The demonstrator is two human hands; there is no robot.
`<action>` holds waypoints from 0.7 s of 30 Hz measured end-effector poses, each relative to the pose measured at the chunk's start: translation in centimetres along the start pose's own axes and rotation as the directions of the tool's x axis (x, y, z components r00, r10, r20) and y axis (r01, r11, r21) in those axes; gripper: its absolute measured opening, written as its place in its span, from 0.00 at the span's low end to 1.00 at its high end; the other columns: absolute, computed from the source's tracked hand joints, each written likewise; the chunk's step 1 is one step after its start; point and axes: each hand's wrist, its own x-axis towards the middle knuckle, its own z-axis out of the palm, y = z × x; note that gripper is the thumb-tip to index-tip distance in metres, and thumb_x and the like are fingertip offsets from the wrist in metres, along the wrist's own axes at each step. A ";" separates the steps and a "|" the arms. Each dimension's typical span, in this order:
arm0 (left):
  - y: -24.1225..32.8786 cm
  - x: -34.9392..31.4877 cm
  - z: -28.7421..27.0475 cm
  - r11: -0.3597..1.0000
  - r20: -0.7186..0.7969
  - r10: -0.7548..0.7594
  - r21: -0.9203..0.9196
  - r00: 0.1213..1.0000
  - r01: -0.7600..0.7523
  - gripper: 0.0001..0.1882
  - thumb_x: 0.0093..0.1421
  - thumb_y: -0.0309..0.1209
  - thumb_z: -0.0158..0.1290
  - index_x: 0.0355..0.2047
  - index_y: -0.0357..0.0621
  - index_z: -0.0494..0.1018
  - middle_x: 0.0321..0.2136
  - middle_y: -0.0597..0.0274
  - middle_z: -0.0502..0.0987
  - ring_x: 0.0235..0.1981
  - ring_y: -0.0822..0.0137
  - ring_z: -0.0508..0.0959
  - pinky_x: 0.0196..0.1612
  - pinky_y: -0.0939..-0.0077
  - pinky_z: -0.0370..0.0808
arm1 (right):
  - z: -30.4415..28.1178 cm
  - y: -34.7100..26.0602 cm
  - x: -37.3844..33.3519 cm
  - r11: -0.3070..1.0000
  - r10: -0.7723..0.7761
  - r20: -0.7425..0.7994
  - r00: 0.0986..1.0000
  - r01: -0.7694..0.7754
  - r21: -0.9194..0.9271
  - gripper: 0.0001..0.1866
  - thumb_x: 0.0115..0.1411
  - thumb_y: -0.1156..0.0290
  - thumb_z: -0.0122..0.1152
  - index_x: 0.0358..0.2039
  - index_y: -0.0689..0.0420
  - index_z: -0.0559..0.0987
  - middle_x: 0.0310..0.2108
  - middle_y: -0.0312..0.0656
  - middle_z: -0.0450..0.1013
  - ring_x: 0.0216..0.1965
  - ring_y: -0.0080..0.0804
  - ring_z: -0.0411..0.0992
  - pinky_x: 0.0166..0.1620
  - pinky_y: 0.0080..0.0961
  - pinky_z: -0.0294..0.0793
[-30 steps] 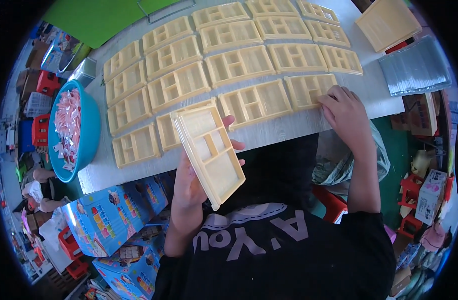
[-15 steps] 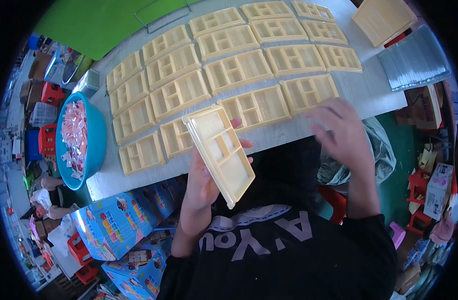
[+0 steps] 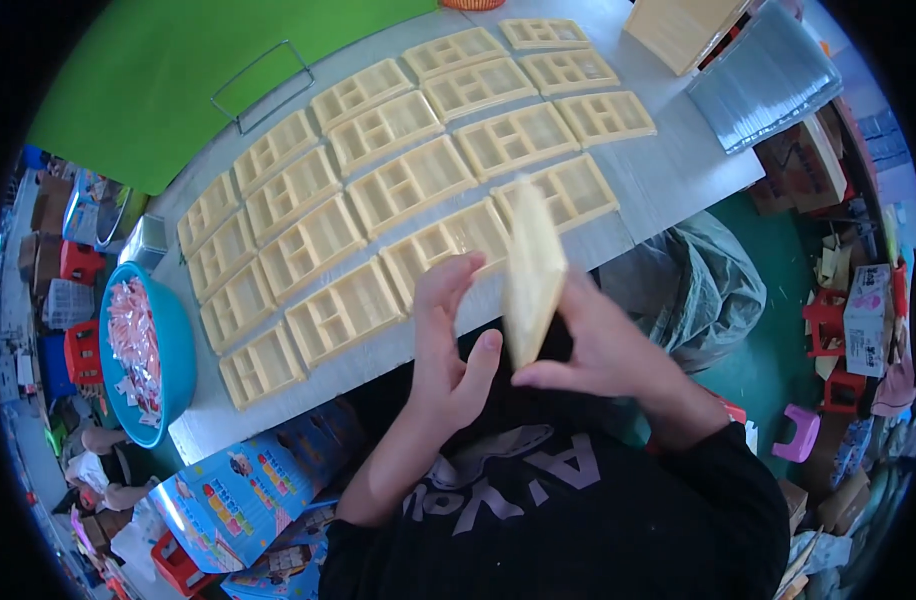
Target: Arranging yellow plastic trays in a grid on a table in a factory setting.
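A cream plastic compartment tray (image 3: 534,275) stands tilted on edge in front of my chest, slightly blurred. My right hand (image 3: 593,345) grips it from the right, thumb at its lower end. To its left, my left hand (image 3: 453,345) is apart from the tray with thumb and fingers spread, holding nothing. Beyond both hands, several rows of matching cream trays (image 3: 410,183) lie on the grey table (image 3: 668,180), each divided into large and small compartments. Part of the nearest row is hidden behind the held tray.
A turquoise basin (image 3: 183,350) of small pink-and-white packets stands at the table's left. Stacked clear plastic sheets (image 3: 763,75) and cream trays (image 3: 683,30) sit at the far right. Blue printed cartons (image 3: 243,500) are below left; a plastic bag (image 3: 703,290) hangs at the right.
The tray has passed from my left hand to my right and turned edge-on. My left hand has let go and opened. The view has shifted, so the table appears turned.
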 end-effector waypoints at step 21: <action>-0.8 1.0 -1.4 0.374 0.210 -0.039 0.910 0.977 -0.181 0.24 0.57 0.37 0.59 0.54 0.46 0.73 0.55 0.54 0.70 0.62 0.52 0.66 0.68 0.49 0.55 | -16.9 12.3 -0.6 0.484 0.155 -0.029 0.988 -0.101 -0.869 0.28 0.49 0.84 0.67 0.51 0.57 0.71 0.64 0.44 0.67 0.67 0.44 0.61 0.69 0.40 0.60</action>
